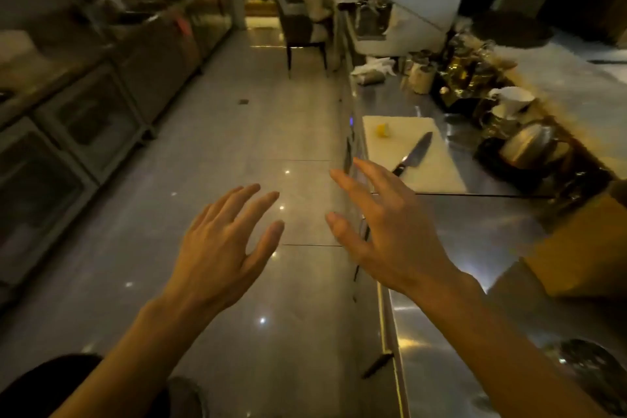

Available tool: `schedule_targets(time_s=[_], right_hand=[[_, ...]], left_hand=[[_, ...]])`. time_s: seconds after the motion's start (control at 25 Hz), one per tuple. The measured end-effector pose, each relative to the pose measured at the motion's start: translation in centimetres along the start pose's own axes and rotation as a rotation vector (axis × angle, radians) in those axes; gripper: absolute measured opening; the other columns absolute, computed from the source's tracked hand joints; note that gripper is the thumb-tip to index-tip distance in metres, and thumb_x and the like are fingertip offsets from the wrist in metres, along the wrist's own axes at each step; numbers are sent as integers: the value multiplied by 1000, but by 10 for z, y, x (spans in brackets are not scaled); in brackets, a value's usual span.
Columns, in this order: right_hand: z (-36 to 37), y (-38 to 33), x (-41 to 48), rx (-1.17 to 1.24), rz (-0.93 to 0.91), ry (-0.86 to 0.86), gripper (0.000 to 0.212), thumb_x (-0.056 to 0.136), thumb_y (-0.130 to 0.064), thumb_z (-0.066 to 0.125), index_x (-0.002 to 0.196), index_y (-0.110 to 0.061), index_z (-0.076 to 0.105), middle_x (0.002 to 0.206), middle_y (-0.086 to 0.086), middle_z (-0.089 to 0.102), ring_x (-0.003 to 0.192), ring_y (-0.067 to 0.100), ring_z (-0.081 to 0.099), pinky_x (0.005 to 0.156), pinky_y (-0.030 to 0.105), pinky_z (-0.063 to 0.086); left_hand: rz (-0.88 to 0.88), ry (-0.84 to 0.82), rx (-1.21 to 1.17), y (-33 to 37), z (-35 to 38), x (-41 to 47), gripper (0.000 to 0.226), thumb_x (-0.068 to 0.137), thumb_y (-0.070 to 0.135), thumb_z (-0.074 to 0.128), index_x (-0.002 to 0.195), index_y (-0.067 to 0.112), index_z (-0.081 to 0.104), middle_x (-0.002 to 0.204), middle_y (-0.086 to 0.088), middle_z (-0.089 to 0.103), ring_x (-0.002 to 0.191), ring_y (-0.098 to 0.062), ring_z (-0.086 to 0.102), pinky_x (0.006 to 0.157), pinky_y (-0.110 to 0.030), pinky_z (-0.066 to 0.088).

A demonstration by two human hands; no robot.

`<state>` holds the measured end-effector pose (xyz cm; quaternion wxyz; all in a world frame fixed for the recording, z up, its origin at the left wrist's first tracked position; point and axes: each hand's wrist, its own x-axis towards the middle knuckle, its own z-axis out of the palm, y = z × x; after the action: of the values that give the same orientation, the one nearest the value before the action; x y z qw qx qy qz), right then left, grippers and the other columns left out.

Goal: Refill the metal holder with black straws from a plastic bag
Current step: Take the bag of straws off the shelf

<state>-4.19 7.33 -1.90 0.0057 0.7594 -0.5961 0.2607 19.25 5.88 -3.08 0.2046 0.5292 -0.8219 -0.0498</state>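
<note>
Head view, dim warm light, much of the edge blurred. Both arms reach forward, bare to above the wrist. Left hand (222, 244) is spread wide, palm down, fingers apart, holding nothing; it hangs over the glossy tiled floor (210, 153) of the aisle. Right hand (376, 234) is likewise spread and empty, fingers fanned, sitting over the front edge of the steel bench (475, 238) on the right side.

On the bench, beyond the right hand: a white cutting board (437, 170) with a knife (413, 153) lying diagonally on it, blade pointing away, and a small yellow piece of lemon (383, 129) near the board's far left corner. Hand and board are close but apart.

Right of the board, against the back of the bench — a cluster of metal vessels, among them a rounded steel pot (527, 146) and a white cup (514, 99) behind it. Farther along, small jars (420, 77) and crumpled white paper (373, 66). A large white appliance (412, 0) stands at the far end.

Straws, plastic bag and metal holder: cannot pick any of them out with certainty in this clutter — too dark and smeared.

Left side of the aisle: glass-fronted cabinets (91, 119). A dark chair (303, 34) stands at the far end of the floor.
</note>
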Motion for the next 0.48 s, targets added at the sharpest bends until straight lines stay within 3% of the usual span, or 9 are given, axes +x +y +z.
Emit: schedule_targets(time_s=[0.16, 0.48], right_hand=[[29, -52, 9, 60, -223, -84, 59, 92, -58, 37, 144, -30, 39, 151, 7, 38, 139, 24, 34, 110, 41, 30], [67, -209, 4, 193, -639, -178, 60, 92, -60, 38, 144, -32, 36, 151, 8, 37, 140, 25, 32, 108, 42, 33]], left_hand=[[-252, -11, 141, -22, -23, -76, 65, 96, 67, 13, 144, 34, 40, 150, -2, 45, 137, -23, 42, 107, -48, 40], [-637, 158, 334, -54, -100, -224, 71, 97, 65, 12, 139, 24, 52, 139, -10, 55, 129, -30, 50, 101, -50, 42]])
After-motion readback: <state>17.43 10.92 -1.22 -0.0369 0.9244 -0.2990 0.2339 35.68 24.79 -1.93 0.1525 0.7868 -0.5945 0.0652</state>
